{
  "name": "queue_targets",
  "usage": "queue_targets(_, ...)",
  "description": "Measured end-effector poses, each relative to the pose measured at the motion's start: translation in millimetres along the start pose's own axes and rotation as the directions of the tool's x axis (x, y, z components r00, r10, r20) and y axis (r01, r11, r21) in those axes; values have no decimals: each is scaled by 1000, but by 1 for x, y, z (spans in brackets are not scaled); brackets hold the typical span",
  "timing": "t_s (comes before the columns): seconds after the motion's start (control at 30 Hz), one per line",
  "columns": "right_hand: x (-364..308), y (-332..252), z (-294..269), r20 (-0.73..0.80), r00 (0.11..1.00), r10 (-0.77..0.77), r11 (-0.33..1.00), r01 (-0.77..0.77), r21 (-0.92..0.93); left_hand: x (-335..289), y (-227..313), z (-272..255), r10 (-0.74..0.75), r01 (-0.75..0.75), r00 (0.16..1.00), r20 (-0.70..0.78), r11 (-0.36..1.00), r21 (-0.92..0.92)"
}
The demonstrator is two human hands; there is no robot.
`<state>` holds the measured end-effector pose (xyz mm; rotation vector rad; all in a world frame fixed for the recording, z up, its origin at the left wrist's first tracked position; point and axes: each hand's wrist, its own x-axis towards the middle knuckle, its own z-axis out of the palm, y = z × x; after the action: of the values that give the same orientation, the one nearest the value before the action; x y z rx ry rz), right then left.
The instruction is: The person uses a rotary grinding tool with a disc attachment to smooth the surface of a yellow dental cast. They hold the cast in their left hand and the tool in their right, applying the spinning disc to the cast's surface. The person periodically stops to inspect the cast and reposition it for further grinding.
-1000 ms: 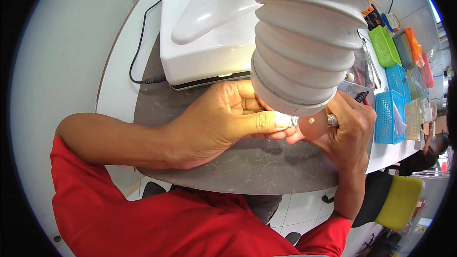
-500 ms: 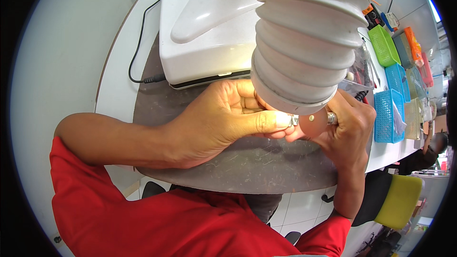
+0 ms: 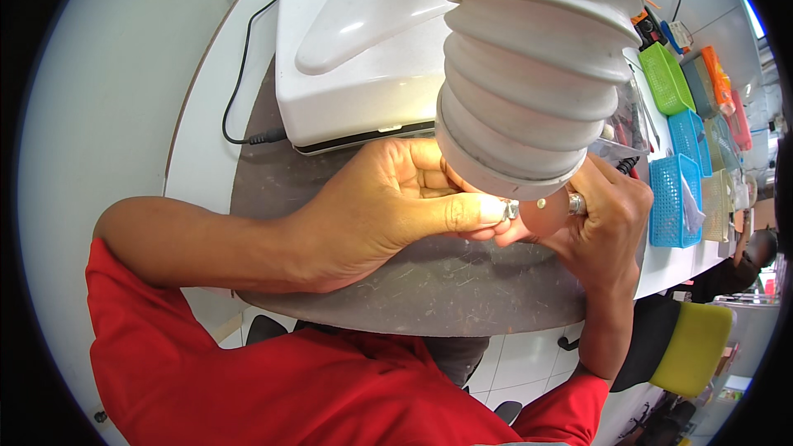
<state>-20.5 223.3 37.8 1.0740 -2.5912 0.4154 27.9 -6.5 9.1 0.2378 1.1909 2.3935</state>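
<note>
Below the mouth of the white corrugated hose [image 3: 529,66], my left hand [image 3: 388,206] pinches a small silvery metal piece [image 3: 511,210] between thumb and fingers. Right beside it is a blurred reddish-brown round disc [image 3: 547,221] with a brass-coloured dot at its centre. My right hand [image 3: 607,215] closes around a rotary tool that carries this disc; the tool's body is mostly hidden by fingers and hose. A silvery metal band [image 3: 576,204] shows at the right fingers. Whether the disc touches the metal piece I cannot tell.
A glossy white machine [image 3: 363,58] stands behind my left hand on the grey work mat [image 3: 429,297], its black cable [image 3: 241,91] at the left. To the right are blue baskets [image 3: 676,202], a green basket [image 3: 667,78] and a clear box [image 3: 628,120]. A yellow-green chair [image 3: 694,351] stands beyond.
The metal piece has tilted very slightly in my left fingers. Both hands otherwise keep their places under the hose.
</note>
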Motion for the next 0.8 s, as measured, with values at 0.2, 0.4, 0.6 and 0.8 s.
queue_targets(0.2,0,1,0,-13,1000,-5,1000,5,8,0,-1,0,-5,5,1000,-7,1000,0)
queue_targets(0.4,0,1,-3,-35,999,17,1000,-18,-13,0,1,2,5,-5,1000,-6,1000,19)
queue_targets(0.6,0,0,0,-33,999,-1,1000,0,-29,-1,0,0,0,0,1000,-6,1000,-12)
queue_targets(0.8,1,2,3,-71,996,-52,999,51,-9,-1,1,-1,-16,16,1000,-1,1000,-8)
